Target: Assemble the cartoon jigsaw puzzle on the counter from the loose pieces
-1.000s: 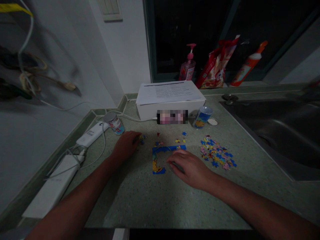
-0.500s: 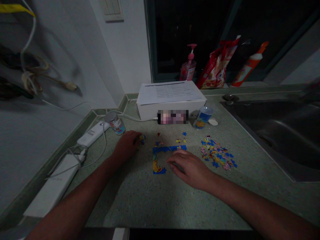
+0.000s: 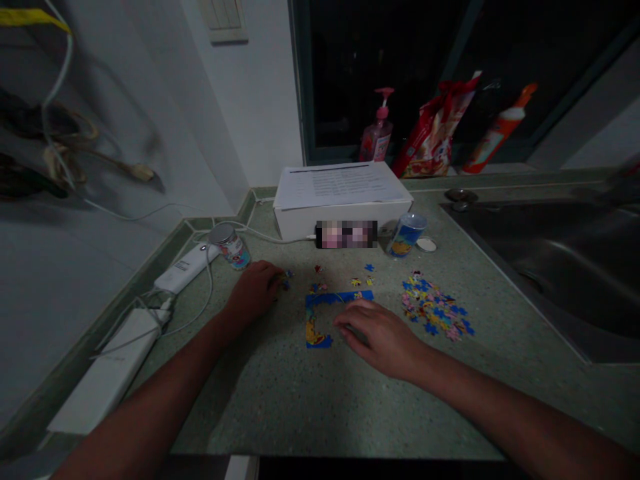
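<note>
My left hand (image 3: pixel 257 288) rests low over the counter with its fingers bent and apart, its fingertips at a small group of puzzle pieces (image 3: pixel 287 275). Part of that group is hidden by the fingers. My right hand (image 3: pixel 385 335) hovers at the open right side of a partly joined jigsaw puzzle (image 3: pixel 311 319), its thumb and fingers apart and nothing visible between them. The joined part has blue edges along the top and left and a yellow picture. Several loose pieces (image 3: pixel 356 282) lie just beyond it. To the right spreads a pile of mixed pieces (image 3: pixel 434 305).
Behind stand a white box (image 3: pixel 345 190) with printed paper on it, a phone (image 3: pixel 347 235), an open blue can (image 3: pixel 407 235) and its lid (image 3: pixel 427 245). On the left are a lidded can (image 3: pixel 230 247), power strips (image 3: pixel 113 370) and cables. A sink (image 3: pixel 565 267) lies right.
My left hand's fingers have shifted very slightly at the small group of pieces, which show a little differently. My right hand and the joined puzzle have stayed in place.
</note>
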### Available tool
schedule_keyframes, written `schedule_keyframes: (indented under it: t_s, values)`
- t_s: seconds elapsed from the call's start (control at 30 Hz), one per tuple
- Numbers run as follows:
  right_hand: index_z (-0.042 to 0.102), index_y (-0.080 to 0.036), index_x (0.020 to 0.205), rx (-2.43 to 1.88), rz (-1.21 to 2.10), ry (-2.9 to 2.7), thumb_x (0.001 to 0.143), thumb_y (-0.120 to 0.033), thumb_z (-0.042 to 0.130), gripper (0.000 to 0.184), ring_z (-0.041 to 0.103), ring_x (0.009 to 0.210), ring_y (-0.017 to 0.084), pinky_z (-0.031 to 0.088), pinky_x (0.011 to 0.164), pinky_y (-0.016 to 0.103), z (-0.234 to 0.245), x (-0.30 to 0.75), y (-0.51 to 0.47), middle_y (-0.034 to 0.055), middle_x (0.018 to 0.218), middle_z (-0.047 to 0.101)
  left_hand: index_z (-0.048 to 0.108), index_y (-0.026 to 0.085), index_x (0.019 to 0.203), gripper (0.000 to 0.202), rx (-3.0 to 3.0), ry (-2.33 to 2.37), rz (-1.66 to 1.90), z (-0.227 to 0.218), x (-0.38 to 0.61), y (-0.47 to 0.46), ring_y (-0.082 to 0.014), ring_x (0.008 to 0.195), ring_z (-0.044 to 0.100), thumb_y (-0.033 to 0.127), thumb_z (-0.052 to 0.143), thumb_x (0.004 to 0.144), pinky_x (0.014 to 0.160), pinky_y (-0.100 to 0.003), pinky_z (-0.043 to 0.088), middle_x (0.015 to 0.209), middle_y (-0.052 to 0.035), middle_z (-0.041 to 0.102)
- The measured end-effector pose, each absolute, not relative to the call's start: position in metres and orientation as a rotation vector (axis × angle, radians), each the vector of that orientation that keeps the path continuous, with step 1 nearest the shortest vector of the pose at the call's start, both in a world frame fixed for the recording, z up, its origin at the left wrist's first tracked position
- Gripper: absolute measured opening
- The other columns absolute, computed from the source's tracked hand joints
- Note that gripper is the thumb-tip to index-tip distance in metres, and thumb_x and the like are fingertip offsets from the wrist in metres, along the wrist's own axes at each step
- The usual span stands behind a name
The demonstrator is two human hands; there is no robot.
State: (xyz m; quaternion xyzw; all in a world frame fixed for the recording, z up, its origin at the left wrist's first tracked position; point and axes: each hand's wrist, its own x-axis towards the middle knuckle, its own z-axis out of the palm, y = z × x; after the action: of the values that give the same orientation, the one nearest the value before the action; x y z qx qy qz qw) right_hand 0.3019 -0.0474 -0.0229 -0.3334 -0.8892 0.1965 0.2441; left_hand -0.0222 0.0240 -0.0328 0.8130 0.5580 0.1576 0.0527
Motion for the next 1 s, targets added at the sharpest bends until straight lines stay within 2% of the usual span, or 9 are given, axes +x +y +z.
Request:
schedule_keyframes:
  t_s: [0.27, 0.43, 0.63, 1.0]
  values:
    - [0.075, -0.019, 0.111, -0.919, 0.548, -2.424, 0.106, -0.02, 0.053, 0.022, 0.072, 0.101, 0.027, 0.057, 0.089, 0.042, -0.023, 0.302, -0.047, 0.0091, 0.101, 0.078, 0.078, 0.016, 0.113, 0.029, 2.495, 1.758, 0.447, -0.031, -0.026, 0.024, -0.0325, 0.108, 0.068, 0.02, 0.054, 0.098, 0.101, -0.051, 0.056, 0.112, -0.016, 0.075]
    - [0.075, -0.021, 0.11, -0.927, 0.553, -2.417, 0.105, -0.018, 0.054, 0.022, 0.072, 0.101, 0.026, 0.057, 0.089, 0.042, -0.021, 0.301, -0.047, 0.0087, 0.101, 0.078, 0.079, 0.021, 0.103, 0.02, 2.497, 1.739, 0.493, -0.022, -0.018, 0.016, -0.0323, 0.105, 0.069, 0.032, 0.063, 0.098, 0.1, -0.052, 0.055, 0.107, -0.0128, 0.074]
    - [0.075, -0.019, 0.111, -0.916, 0.559, -2.417, 0.105, -0.018, 0.053, 0.023, 0.072, 0.103, 0.027, 0.058, 0.09, 0.044, -0.022, 0.302, -0.047, 0.0097, 0.102, 0.078, 0.079, 0.02, 0.117, 0.028, 2.531, 1.635, 0.381, -0.018, -0.012, 0.008, -0.035, 0.11, 0.069, 0.03, 0.066, 0.094, 0.1, -0.055, 0.055, 0.12, -0.0156, 0.076]
    - [0.074, -0.021, 0.11, -0.901, 0.535, -2.415, 0.106, -0.019, 0.054, 0.021, 0.071, 0.1, 0.026, 0.057, 0.088, 0.041, -0.023, 0.302, -0.047, 0.0081, 0.1, 0.078, 0.08, 0.019, 0.118, 0.029, 2.51, 1.597, 0.368, -0.021, -0.015, 0.009, -0.0338, 0.112, 0.07, 0.024, 0.062, 0.095, 0.102, -0.054, 0.055, 0.119, -0.0151, 0.076]
